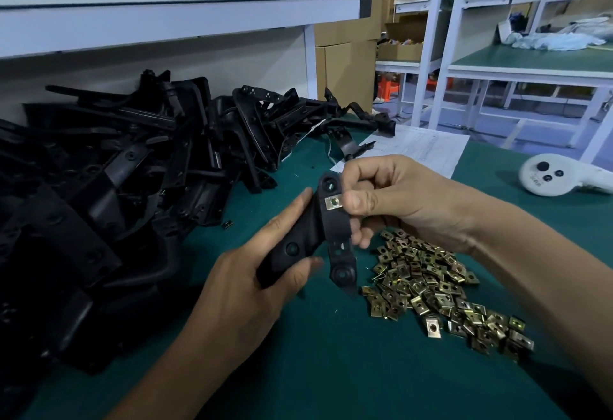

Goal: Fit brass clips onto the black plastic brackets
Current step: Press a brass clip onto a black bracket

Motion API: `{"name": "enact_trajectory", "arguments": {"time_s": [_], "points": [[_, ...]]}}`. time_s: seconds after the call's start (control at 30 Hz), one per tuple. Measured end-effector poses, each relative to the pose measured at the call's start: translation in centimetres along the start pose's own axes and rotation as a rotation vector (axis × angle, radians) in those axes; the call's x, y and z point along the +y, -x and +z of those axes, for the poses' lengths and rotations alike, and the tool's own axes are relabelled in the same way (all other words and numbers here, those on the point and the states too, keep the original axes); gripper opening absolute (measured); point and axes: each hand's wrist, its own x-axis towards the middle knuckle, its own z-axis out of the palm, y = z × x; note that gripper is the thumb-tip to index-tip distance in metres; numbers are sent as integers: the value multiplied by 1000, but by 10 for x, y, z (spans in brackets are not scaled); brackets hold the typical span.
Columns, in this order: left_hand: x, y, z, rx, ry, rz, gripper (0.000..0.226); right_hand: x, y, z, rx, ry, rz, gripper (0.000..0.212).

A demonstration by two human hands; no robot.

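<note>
While the brass clip (333,202) sits against the edge of the black bracket (326,237), dead centre of the view, the right hand (394,202) comes in from three o'clock, thumb pressed right beside it, fingers curled behind the plastic. Left hand (265,273), up from seven o'clock, wraps the bracket's thick lower arm, thumb on top, fingers stretched along the far side. That looks the right place to hold: the bracket reads as stiff moulded plastic, light, smooth enough to twist if gripped loosely. The clip is thin springy metal, tiny, easy to flick away, so I'd say a pinch on its flat faces and a straight push along the edge is what it wants. At four o'clock, a loose heap of clips (441,290) on the green mat (331,370). From nine through eleven o'clock, a big pile of brackets (116,187). At two o'clock, a white handset (550,177) and paper sheets (421,150).
</note>
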Motion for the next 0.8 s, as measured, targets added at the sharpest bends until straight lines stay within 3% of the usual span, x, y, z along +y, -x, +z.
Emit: {"name": "enact_trajectory", "arguments": {"time_s": [0.1, 0.17, 0.3, 0.37, 0.5, 0.63, 0.8], "points": [[0, 0, 0, 64, 64, -15, 75, 2, -1, 1, 31, 92, 10, 39], [0, 0, -1, 133, 154, -46, 69, 4, -2, -6, 151, 336, 56, 49], [0, -1, -4, 167, 166, -140, 69, 14, 0, -34, 191, 1092, 288, 21], [-1, -1, -6, 183, 141, -157, 69, 16, 2, -42, 169, 1142, 441, 17], [-6, -1, -7, 201, 109, -166, 72, 17, 2, -44, 251, 1162, 542, 31], [-7, -1, -6, 205, 99, -188, 72, 19, 1, -39, 269, 1247, 555, 33], [-7, -1, -7, 196, 87, -195, 72, 19, 0, -33, 185, 1187, 515, 28]]}}
